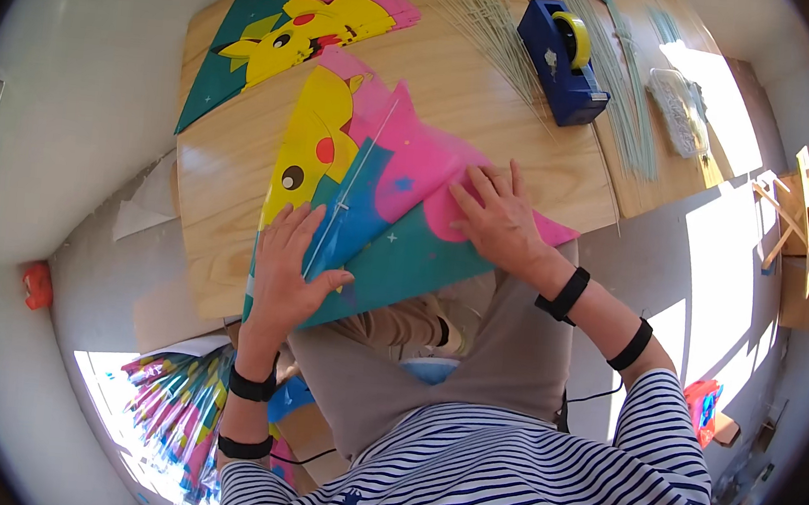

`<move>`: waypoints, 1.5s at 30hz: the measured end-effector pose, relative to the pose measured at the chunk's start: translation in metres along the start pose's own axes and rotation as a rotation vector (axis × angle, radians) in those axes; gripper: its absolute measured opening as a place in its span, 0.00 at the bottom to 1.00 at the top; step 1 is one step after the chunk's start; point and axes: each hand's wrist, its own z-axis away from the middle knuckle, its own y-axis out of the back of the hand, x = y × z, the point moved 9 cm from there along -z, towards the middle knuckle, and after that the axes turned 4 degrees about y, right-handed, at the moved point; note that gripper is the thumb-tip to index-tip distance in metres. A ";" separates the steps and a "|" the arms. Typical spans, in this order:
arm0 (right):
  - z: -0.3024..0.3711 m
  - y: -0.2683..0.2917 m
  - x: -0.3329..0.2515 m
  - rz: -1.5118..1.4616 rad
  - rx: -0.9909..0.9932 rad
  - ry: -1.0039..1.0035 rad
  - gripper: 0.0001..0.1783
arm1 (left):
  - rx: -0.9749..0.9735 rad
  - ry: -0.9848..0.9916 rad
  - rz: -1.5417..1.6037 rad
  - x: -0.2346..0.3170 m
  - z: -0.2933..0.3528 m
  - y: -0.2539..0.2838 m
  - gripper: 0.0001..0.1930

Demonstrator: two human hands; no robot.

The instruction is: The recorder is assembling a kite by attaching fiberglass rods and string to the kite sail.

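Note:
A kite sail (pixel 410 239) lies on the wooden table in front of me, partly folded and hanging over the near edge. It is pink, blue and teal, with a yellow cartoon figure along its left side. A thin pale rod (pixel 362 162) with a small clip runs down its middle. My left hand (pixel 286 261) rests flat on the lower left part, fingers straight and thumb apart. On the pink part at the right, my right hand (pixel 504 218) presses down with its fingers spread. Neither hand grips anything that I can see.
Another kite sail (pixel 294 31) lies at the far left of the table. A blue tape dispenser (pixel 563 69), bundles of thin sticks (pixel 487 29) and a clear plastic box (pixel 678 113) are towards the right. Many folded kites (pixel 175 406) lie low on the left.

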 end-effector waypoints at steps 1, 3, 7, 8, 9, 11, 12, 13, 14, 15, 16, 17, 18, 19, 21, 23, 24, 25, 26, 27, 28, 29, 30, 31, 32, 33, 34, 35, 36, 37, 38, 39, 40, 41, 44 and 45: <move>-0.003 -0.001 -0.001 -0.005 -0.001 -0.005 0.29 | 0.080 -0.005 -0.396 -0.001 0.001 -0.003 0.38; -0.009 -0.002 -0.001 -0.014 -0.013 -0.024 0.29 | 0.027 0.020 -0.389 -0.027 -0.001 -0.029 0.42; -0.033 -0.011 0.002 -0.009 0.026 -0.041 0.28 | 0.067 0.025 -0.391 -0.064 -0.027 -0.027 0.44; -0.042 -0.016 0.005 -0.009 0.053 -0.051 0.28 | 0.064 0.022 -0.409 -0.070 -0.039 -0.021 0.44; -0.050 -0.018 0.007 -0.013 0.082 -0.061 0.28 | 0.067 0.018 -0.403 -0.075 -0.049 -0.013 0.44; -0.066 -0.021 0.009 0.012 0.114 -0.066 0.26 | 0.072 0.011 -0.392 -0.079 -0.069 0.001 0.43; -0.071 -0.020 0.012 0.022 0.129 -0.068 0.26 | 0.063 0.039 -0.390 -0.080 -0.074 0.005 0.43; -0.071 -0.016 0.021 0.007 0.147 -0.103 0.24 | 0.081 0.027 -0.398 -0.076 -0.075 0.008 0.43; -0.070 -0.010 0.029 -0.010 0.164 -0.138 0.22 | 0.096 0.016 -0.407 -0.072 -0.073 0.008 0.42; -0.069 -0.006 0.039 -0.027 0.180 -0.173 0.21 | 0.111 0.006 -0.415 -0.069 -0.071 0.008 0.42; -0.062 -0.002 0.062 0.034 0.210 -0.297 0.18 | 0.133 -0.028 -0.395 -0.062 -0.064 0.007 0.41; -0.050 0.006 0.088 0.101 0.239 -0.420 0.15 | 0.157 -0.066 -0.371 -0.051 -0.054 0.002 0.41; -0.039 0.013 0.112 0.158 0.217 -0.544 0.12 | 0.178 -0.095 -0.351 -0.042 -0.041 -0.002 0.40; -0.027 0.018 0.133 0.216 0.193 -0.665 0.10 | 0.152 -0.120 -0.324 -0.032 -0.030 -0.014 0.40; -0.016 0.020 0.151 0.255 0.106 -0.761 0.09 | 0.106 -0.168 -0.270 -0.007 -0.009 -0.038 0.39; -0.011 0.018 0.162 0.298 0.055 -0.805 0.09 | 0.104 -0.136 -0.208 -0.002 0.004 -0.060 0.39; -0.010 0.012 0.165 0.319 0.044 -0.807 0.09 | 0.096 -0.119 -0.178 -0.001 0.008 -0.070 0.40; -0.006 0.006 0.167 0.341 0.034 -0.809 0.09 | 0.103 -0.104 -0.174 0.001 0.013 -0.076 0.40; -0.009 0.008 0.164 0.330 0.043 -0.805 0.09 | 0.118 -0.089 -0.175 0.002 0.015 -0.077 0.40; -0.011 0.009 0.161 0.320 0.052 -0.800 0.09 | 0.134 -0.074 -0.175 0.003 0.017 -0.078 0.41; -0.014 0.011 0.159 0.309 0.061 -0.796 0.09 | 0.145 -0.069 -0.176 0.004 0.019 -0.079 0.41; -0.013 0.009 0.159 0.316 0.069 -0.788 0.09 | 0.151 -0.064 -0.174 0.007 0.022 -0.081 0.41; -0.014 0.006 0.163 0.324 0.076 -0.780 0.09 | 0.159 -0.058 -0.172 0.007 0.024 -0.081 0.41; -0.016 0.005 0.167 0.331 0.082 -0.771 0.09 | 0.168 -0.065 -0.182 0.008 0.023 -0.080 0.41; -0.018 0.004 0.171 0.299 0.093 -0.736 0.08 | 0.171 -0.060 -0.185 0.006 0.023 -0.081 0.42; -0.017 0.001 0.176 0.263 0.099 -0.705 0.08 | 0.167 -0.053 -0.191 0.005 0.025 -0.083 0.42; -0.016 0.000 0.180 0.227 0.105 -0.674 0.07 | 0.165 -0.056 -0.185 0.007 0.026 -0.084 0.42; -0.016 -0.002 0.184 0.224 0.055 -0.660 0.07 | 0.166 -0.061 -0.181 0.009 0.025 -0.084 0.41; -0.020 0.000 0.187 0.219 0.009 -0.642 0.07 | 0.172 -0.064 -0.182 0.010 0.025 -0.084 0.41; -0.020 0.001 0.188 0.216 -0.035 -0.624 0.07 | 0.179 -0.057 -0.166 0.010 0.028 -0.084 0.41; -0.015 0.007 0.186 0.223 -0.006 -0.620 0.07 | 0.188 -0.055 -0.150 0.010 0.029 -0.084 0.41; -0.010 0.013 0.182 0.229 0.025 -0.611 0.07 | 0.202 -0.050 -0.134 0.010 0.032 -0.083 0.40; -0.004 0.019 0.178 0.235 0.056 -0.603 0.07 | 0.211 -0.041 -0.124 0.009 0.037 -0.082 0.40; 0.006 0.025 0.172 0.215 0.062 -0.580 0.06 | 0.218 -0.040 -0.110 0.010 0.041 -0.083 0.39; 0.035 0.037 0.140 0.058 0.070 -0.510 0.05 | 0.254 -0.003 -0.080 0.005 0.060 -0.082 0.38; 0.039 0.042 0.124 -0.050 0.070 -0.492 0.04 | 0.269 0.011 -0.073 0.002 0.066 -0.081 0.38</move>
